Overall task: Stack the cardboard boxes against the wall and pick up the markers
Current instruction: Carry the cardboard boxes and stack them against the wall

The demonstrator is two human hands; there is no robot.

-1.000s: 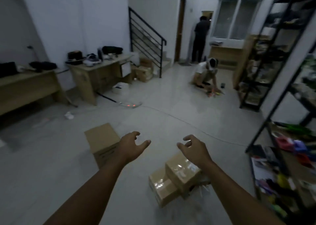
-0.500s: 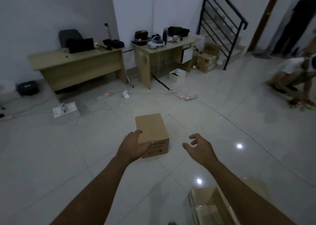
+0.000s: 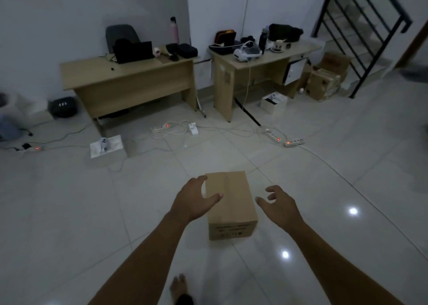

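Cardboard box: closed, standing alone on the tiled floor in the middle of the room, well apart from the wall at 12 o'clock.
Weight: probably light to medium; I judge this only from its small shape, because what is inside is hidden.
Surface: plain stiff cardboard, dry, not slippery; the top flaps look shut, so the walls should keep their form under pressure.
Where to hold: the 2 long side faces, at 9 o'clock and 3 o'clock of the box, low enough that the palms press flat.
Left hand: fingers spread, over the left top edge of the box; thumb across the top; real contact I cannot tell.
Right hand: open and curved, just beside the right face, not touching.
Markers: not visible in this view.
Free room: bare floor between box and wall is wide at 11 o'clock.
Obstacles: power strips and cables at 12 to 1 o'clock, 2 desks along the wall, stair railing at 2 o'clock.
Risk: a foot may catch a cable while carrying.
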